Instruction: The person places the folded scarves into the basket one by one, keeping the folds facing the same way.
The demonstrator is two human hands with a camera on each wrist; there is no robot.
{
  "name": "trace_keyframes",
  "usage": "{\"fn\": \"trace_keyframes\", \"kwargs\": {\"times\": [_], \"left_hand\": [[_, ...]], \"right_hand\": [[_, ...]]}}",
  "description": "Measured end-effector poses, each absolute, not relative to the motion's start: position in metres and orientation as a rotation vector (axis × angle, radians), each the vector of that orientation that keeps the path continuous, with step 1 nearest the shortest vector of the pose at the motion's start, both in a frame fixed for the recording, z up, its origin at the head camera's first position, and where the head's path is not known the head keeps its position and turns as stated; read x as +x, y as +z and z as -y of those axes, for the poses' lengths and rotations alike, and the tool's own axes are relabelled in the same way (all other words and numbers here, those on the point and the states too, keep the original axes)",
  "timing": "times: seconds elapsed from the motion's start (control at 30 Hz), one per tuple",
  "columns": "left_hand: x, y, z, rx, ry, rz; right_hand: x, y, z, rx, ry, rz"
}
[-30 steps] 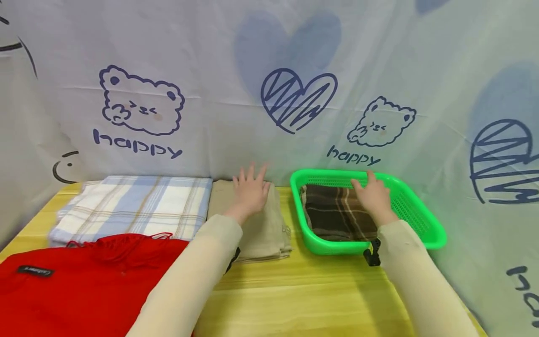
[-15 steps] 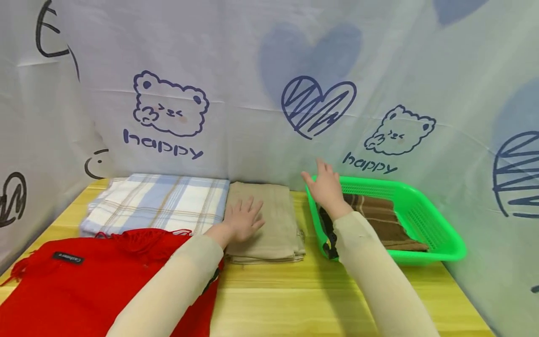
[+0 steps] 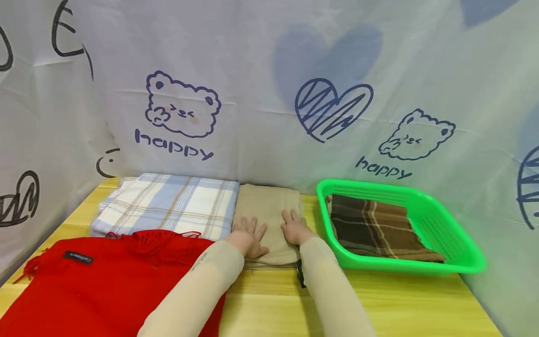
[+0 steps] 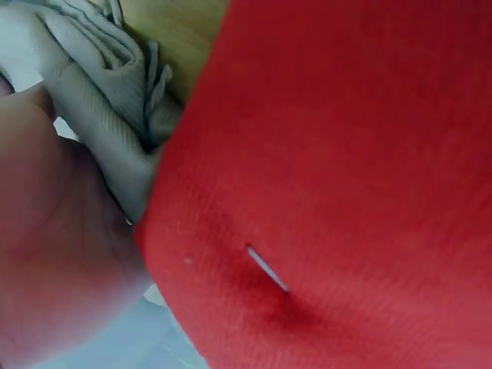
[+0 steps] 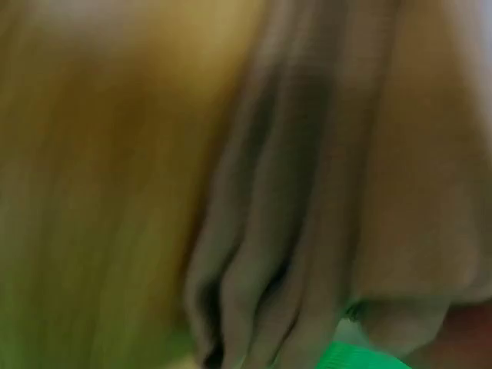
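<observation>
A folded beige cloth (image 3: 267,203) lies on the table between a plaid cloth and a green basket. My left hand (image 3: 247,238) rests on its left front part with the fingers spread. On its right side my right hand (image 3: 296,228) touches the top with extended fingers. The left wrist view has my left palm (image 4: 61,246) beside the beige folds (image 4: 100,100) and a red cloth (image 4: 323,154). In the blurred right wrist view, the stacked edges of the beige cloth (image 5: 284,200) fill the middle, and part of my right hand (image 5: 461,338) shows at the lower right.
A white and blue plaid cloth (image 3: 181,201) lies folded at the back left. In front of it is a red fringed scarf (image 3: 105,285) with a black label. The green basket (image 3: 425,268) on the right holds a folded brown plaid cloth (image 3: 370,227). A printed curtain (image 3: 257,140) hangs behind the table.
My right hand has moved left from the basket onto the beige cloth, leaving the brown plaid cloth in the basket. My left hand has come down toward the beige cloth's front. The head view has shifted.
</observation>
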State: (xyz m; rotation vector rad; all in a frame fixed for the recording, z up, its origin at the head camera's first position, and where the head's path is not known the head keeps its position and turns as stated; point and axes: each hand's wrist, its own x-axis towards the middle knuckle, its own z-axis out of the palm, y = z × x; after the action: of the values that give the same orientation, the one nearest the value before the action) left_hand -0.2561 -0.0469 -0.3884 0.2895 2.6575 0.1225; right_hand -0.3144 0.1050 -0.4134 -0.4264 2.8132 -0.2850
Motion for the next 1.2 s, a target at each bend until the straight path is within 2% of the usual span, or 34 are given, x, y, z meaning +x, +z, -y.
{"fn": "trace_keyframes", "kwargs": {"times": [0.2,0.43,0.8,1.2], "left_hand": [[-0.255,-0.382,0.046,0.289,0.089,-2.659],[-0.252,-0.383,0.043,0.318,0.107,-2.638],[-0.244,-0.389,0.037,0.347,0.047,-2.628],[-0.22,-0.391,0.023,0.336,0.035,-2.661]], "right_hand": [[-0.328,-0.435,-0.115,-0.456,-0.297,-2.782],[-0.352,-0.486,-0.14,-0.542,-0.279,-2.806],[-0.296,-0.43,-0.128,-0.472,-0.262,-2.769],[-0.271,-0.424,-0.14,-0.513,-0.259,-2.761]]}}
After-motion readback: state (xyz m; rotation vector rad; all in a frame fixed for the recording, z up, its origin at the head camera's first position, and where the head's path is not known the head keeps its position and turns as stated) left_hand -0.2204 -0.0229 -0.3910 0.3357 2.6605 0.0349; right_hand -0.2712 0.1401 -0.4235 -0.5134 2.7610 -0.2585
